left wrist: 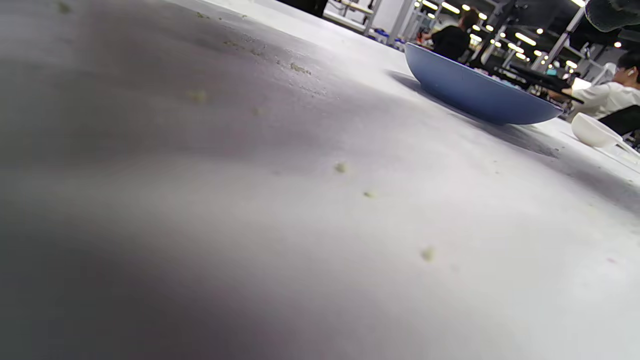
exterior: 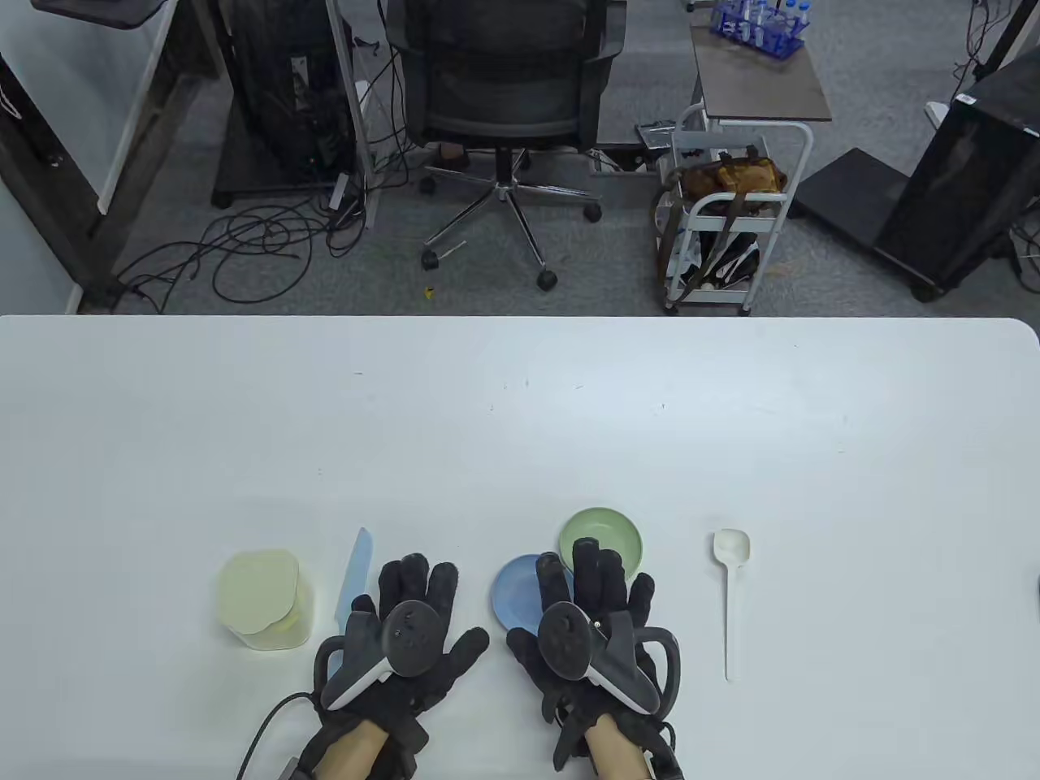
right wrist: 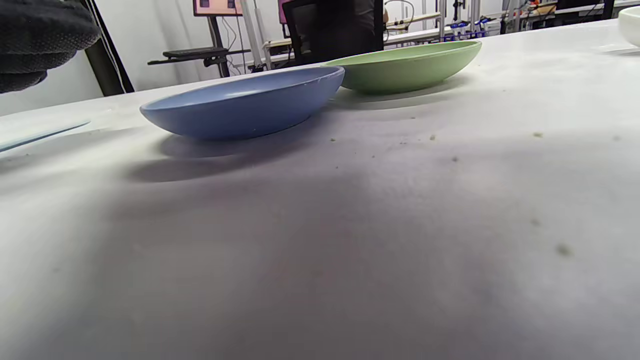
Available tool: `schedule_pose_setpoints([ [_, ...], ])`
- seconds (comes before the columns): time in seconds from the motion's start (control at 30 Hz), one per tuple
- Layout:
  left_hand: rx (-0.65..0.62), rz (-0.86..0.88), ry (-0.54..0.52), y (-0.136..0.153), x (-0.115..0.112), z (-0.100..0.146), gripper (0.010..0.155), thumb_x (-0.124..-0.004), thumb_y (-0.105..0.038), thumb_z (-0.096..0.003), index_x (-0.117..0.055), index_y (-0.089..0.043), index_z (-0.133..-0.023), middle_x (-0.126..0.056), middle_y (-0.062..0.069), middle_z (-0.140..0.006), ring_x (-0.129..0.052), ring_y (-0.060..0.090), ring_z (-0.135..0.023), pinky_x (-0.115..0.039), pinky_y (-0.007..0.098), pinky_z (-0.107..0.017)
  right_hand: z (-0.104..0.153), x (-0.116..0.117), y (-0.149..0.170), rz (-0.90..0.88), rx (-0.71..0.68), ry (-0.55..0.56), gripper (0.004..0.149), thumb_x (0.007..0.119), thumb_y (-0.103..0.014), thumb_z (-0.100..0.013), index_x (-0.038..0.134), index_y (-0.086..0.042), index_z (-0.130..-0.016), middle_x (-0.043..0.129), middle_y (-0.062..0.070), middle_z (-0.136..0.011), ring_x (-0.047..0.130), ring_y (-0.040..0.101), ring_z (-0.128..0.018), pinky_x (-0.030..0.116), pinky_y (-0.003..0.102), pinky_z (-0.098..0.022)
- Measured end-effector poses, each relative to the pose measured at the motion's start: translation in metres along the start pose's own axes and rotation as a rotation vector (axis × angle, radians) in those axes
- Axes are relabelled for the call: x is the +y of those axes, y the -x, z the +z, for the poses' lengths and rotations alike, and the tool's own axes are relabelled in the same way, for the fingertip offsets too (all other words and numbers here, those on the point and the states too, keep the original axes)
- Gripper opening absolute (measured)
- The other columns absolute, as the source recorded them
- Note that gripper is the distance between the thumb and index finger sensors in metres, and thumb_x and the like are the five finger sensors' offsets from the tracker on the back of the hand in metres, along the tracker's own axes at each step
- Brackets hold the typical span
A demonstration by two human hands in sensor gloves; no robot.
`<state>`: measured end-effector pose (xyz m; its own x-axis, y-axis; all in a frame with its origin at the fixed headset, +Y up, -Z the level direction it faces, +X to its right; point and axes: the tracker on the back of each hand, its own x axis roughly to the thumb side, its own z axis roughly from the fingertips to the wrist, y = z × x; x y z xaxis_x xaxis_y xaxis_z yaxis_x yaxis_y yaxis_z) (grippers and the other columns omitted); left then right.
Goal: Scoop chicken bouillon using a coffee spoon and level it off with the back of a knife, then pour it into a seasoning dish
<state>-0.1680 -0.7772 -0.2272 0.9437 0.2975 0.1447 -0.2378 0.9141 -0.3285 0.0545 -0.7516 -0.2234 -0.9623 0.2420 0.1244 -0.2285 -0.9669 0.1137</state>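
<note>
Both hands lie flat on the white table point(exterior: 520, 422) at its near edge, fingers straight and spread, holding nothing. The left hand point(exterior: 406, 630) rests just right of the pale blue knife point(exterior: 354, 573), whose handle end disappears under the thumb side of that glove, so whether they touch is hard to say from above. The right hand point(exterior: 597, 626) has its fingertips over the near rims of 2 small dishes: the blue dish point(exterior: 513, 589) to its left and the green dish point(exterior: 601, 532) further out; the right wrist view shows these 2 rim to rim.

The bouillon tub point(exterior: 266, 600), its pale lid on, stands at the far left, beyond the knife from the left hand. The white spoon point(exterior: 730, 597) lies to the right of the right hand, clearly apart from it, its long axis running straight away from the person: bowl at the far end, handle tip toward the near edge.

The spoon is the right hand's by nearness, and a sideways reach to the right meets the handle across its length. The tub is the left hand's, but the lid probably has to come off before any scooping. Nothing of the task looks begun, though scattered yellowish crumbs point(left wrist: 341, 167) dot the table.
</note>
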Motion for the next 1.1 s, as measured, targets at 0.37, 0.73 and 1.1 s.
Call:
schedule_pose_setpoints([
  [0.37,-0.013,-0.006,-0.014,0.0,0.0,-0.001,0.095,-0.037,-0.081,-0.0424,-0.007,-0.026,-0.114,0.002,0.014,-0.119,-0.001,0.043,-0.112,-0.015,0.072,-0.072,0.0,0.0,0.0,-0.007,-0.003,-0.004,0.085,0.063,-0.063,-0.043,-0.002,-0.035,-0.09,-0.025,0.005,-0.097,0.001,0.042,-0.104,0.002,0.077,-0.067],
  [0.73,-0.016,0.018,-0.023,0.0,0.001,0.0,0.095,-0.039,-0.08,-0.0428,-0.007,-0.026,-0.114,0.0,0.014,-0.119,-0.003,0.043,-0.112,-0.013,0.069,-0.072,0.0,0.001,-0.001,-0.009,-0.019,-0.01,0.085,0.064,-0.062,-0.043,-0.001,-0.035,-0.09,-0.023,0.005,-0.097,0.004,0.042,-0.104,0.004,0.077,-0.067],
  [1.1,-0.003,0.099,-0.194,0.027,0.088,0.029,0.093,-0.069,-0.069,-0.0454,-0.021,-0.029,-0.114,-0.015,0.01,-0.122,-0.015,0.039,-0.116,-0.02,0.062,-0.079,0.001,-0.001,0.0,-0.048,-0.025,-0.001,0.084,0.064,-0.061,-0.044,-0.001,-0.035,-0.09,-0.022,0.006,-0.098,0.006,0.042,-0.104,0.004,0.077,-0.068],
])
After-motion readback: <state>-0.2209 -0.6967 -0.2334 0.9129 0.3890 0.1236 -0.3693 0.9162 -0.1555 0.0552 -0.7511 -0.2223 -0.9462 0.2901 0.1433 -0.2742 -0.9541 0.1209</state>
